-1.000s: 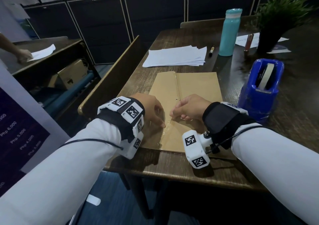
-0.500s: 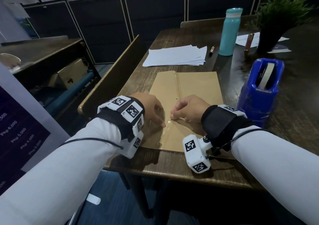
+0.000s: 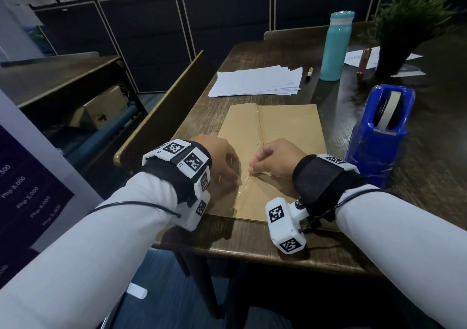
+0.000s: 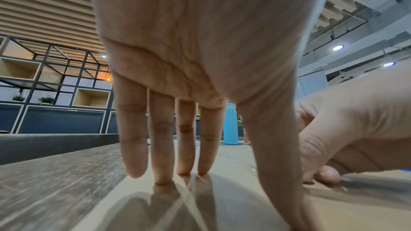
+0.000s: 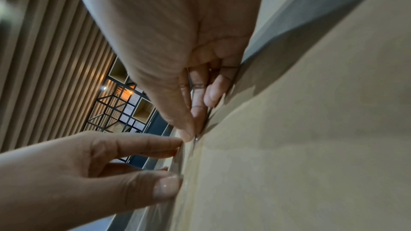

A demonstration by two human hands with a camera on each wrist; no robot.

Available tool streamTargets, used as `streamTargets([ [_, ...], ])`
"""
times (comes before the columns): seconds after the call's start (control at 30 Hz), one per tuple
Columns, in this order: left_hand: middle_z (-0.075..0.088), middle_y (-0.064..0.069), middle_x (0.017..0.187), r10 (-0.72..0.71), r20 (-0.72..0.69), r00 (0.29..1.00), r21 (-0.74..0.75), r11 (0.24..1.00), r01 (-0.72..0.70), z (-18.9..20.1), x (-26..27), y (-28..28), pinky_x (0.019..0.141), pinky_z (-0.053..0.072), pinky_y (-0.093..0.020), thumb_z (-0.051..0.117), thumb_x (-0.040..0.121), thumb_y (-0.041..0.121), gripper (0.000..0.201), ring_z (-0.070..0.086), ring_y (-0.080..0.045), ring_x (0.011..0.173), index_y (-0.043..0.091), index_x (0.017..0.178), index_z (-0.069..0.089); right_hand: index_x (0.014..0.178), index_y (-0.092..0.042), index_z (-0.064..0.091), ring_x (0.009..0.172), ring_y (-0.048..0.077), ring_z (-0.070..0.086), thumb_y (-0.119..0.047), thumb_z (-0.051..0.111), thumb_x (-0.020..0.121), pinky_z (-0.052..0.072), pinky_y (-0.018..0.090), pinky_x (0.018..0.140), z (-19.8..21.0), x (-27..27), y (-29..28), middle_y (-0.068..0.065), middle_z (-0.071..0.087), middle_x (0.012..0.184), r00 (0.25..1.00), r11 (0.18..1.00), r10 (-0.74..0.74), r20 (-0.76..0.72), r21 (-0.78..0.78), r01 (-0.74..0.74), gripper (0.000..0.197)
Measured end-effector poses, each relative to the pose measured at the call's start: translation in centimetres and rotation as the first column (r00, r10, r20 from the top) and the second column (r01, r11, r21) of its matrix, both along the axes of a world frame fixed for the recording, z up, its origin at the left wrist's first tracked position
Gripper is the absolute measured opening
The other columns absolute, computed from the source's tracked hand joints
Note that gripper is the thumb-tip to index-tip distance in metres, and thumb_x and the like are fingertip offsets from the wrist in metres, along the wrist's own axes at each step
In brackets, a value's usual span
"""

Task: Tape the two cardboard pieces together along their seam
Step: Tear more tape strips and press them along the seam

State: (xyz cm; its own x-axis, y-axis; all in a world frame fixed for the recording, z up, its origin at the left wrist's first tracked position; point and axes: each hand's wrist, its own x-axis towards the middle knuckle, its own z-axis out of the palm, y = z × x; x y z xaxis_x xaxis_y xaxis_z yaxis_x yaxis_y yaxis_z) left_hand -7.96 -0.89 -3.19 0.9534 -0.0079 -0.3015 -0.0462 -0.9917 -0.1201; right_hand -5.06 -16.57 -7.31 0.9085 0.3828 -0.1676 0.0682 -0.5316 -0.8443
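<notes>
On the worktop (image 3: 252,243) the two cardboard pieces (image 3: 290,126) lie side by side, the left hand (image 3: 219,157) pressing straight fingers beside the seam (image 3: 259,124) while the right hand (image 3: 275,158) seemingly pinches clear tape (image 3: 243,188) there.

Teal bottle (image 3: 336,46), paper stack (image 3: 256,81), plant (image 3: 414,23)

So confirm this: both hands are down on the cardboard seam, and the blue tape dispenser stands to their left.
Wrong side. The head view shows the blue tape dispenser standing right of the hands. The left hand and right hand are indeed on the cardboard seam.
</notes>
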Motion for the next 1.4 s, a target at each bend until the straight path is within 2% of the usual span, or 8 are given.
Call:
streamTargets([
  [0.23,0.065,0.01,0.117,0.0,0.02,1.0,-0.011,1.0,0.0,0.0,0.3,-0.1,0.064,0.039,-0.021,0.051,0.087,0.063,0.046,0.06,-0.013,0.102,0.034,0.12,0.063,0.081,-0.009,0.073,0.063,0.014,0.051,-0.009,0.076,0.076,0.043,0.024,0.054,0.0,0.0,0.0,0.001,0.064,0.07,1.0,1.0,0.001,0.001,-0.013,-0.001,0.006],
  [0.5,0.067,0.001,0.106,0.074,-0.004,0.997,0.03,0.997,-0.074,0.1,1.4,-1.5,0.077,0.047,-0.029,0.065,0.075,0.064,0.055,0.062,-0.019,0.097,0.021,0.108,0.062,0.082,-0.009,0.073,0.066,0.011,0.055,-0.009,0.075,0.077,0.04,0.022,0.055,0.0,0.0,0.0,0.0,0.067,0.074,1.0,1.0,0.0,0.013,-0.011,0.001,0.005],
  [0.67,0.067,0.001,0.096,0.119,-0.005,0.993,0.01,0.993,-0.119,0.0,1.6,-1.8,0.084,0.053,-0.039,0.074,0.058,0.068,0.065,0.063,-0.021,0.089,0.022,0.1,0.058,0.081,-0.009,0.073,0.066,0.011,0.055,-0.01,0.075,0.077,0.04,0.022,0.055,-0.1,0.0,0.0,0.001,0.067,0.074,1.0,1.0,0.002,0.016,-0.017,-0.001,0.005],
  [0.97,0.064,0.0,0.098,0.112,-0.009,0.994,-0.019,0.993,-0.112,-0.1,1.6,-1.9,0.085,0.052,-0.041,0.076,0.062,0.061,0.064,0.061,-0.022,0.09,0.02,0.107,0.054,0.074,-0.011,0.071,0.054,0.01,0.048,-0.015,0.076,0.078,0.041,0.023,0.053,-0.2,0.3,0.1,-0.002,0.061,0.062,0.999,0.999,-0.05,-0.019,0.022,0.05,0.008],
  [1.03,0.064,-0.001,0.099,0.102,-0.001,0.995,-0.02,0.995,-0.102,-0.2,1.6,-1.9,0.084,0.051,-0.039,0.076,0.064,0.06,0.063,0.061,-0.022,0.091,0.019,0.108,0.054,0.071,-0.01,0.072,0.058,0.013,0.054,-0.013,0.077,0.077,0.048,0.026,0.057,-0.2,0.4,0.2,0.001,0.065,0.066,0.998,0.998,-0.056,-0.037,0.035,0.057,0.008],
  [1.13,0.064,-0.002,0.101,0.085,0.014,0.996,-0.013,0.996,-0.085,-0.2,1.4,-1.9,0.081,0.051,-0.036,0.075,0.066,0.06,0.063,0.06,-0.022,0.091,0.019,0.108,0.054,0.065,-0.011,0.071,0.073,0.02,0.064,-0.01,0.078,0.075,0.058,0.036,0.076,-0.3,0.6,0.3,0.01,0.073,0.079,0.998,0.997,-0.06,-0.025,0.038,0.061,0.013],
  [1.27,0.064,-0.002,0.106,0.079,-0.009,0.997,-0.004,0.997,-0.079,-0.1,1.4,-1.9,0.083,0.05,-0.037,0.073,0.067,0.062,0.065,0.06,-0.023,0.095,0.019,0.112,0.053,0.07,-0.009,0.072,0.067,0.015,0.057,-0.011,0.078,0.076,0.052,0.028,0.064,0.0,0.4,0.3,0.008,0.07,0.077,0.998,0.998,-0.056,-0.004,-0.004,0.056,0.008],
  [1.4,0.064,-0.002,0.107,0.069,-0.019,0.997,-0.006,0.998,-0.069,-0.1,1.5,-1.6,0.084,0.05,-0.037,0.073,0.067,0.063,0.066,0.06,-0.022,0.095,0.019,0.112,0.052,0.066,-0.011,0.07,0.065,0.016,0.056,-0.011,0.077,0.076,0.052,0.03,0.065,0.0,0.5,0.5,0.007,0.069,0.074,0.999,0.998,-0.052,-0.009,-0.032,0.052,0.012],
])
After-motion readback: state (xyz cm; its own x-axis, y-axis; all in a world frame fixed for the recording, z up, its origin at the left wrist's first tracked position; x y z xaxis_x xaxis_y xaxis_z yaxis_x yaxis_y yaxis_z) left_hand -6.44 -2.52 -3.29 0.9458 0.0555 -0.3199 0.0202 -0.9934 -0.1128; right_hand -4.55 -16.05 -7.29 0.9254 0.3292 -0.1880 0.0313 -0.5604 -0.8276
